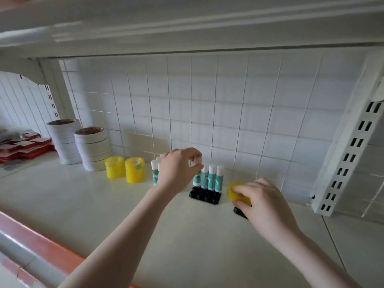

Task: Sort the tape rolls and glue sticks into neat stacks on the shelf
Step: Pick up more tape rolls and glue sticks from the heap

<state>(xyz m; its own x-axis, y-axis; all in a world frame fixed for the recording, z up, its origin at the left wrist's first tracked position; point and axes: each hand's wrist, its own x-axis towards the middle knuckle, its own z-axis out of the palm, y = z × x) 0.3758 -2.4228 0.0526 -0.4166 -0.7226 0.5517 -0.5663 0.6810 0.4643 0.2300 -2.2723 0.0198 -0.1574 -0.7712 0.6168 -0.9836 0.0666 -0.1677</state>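
Observation:
Several teal-and-white glue sticks [212, 177] stand upright in a black holder [205, 196] on the white shelf [104, 204]. My left hand [178, 167] pinches the white cap of one glue stick [196, 162] at the holder's left end. More glue sticks [154, 171] stand behind that hand. My right hand [259, 201] grips a yellow tape roll [233, 191] just right of the holder, above a small black object [239, 210]. Two yellow tape rolls [124, 168] stand further left. Two tall stacks of white tape rolls [83, 146] stand beyond them.
Red flat boxes [25, 147] lie at the far left. A white tiled wall [207, 111] backs the shelf, and another shelf board [187, 28] hangs overhead. A slotted white upright bracket [349, 159] stands at the right. An orange edge strip [41, 244] runs along the shelf front.

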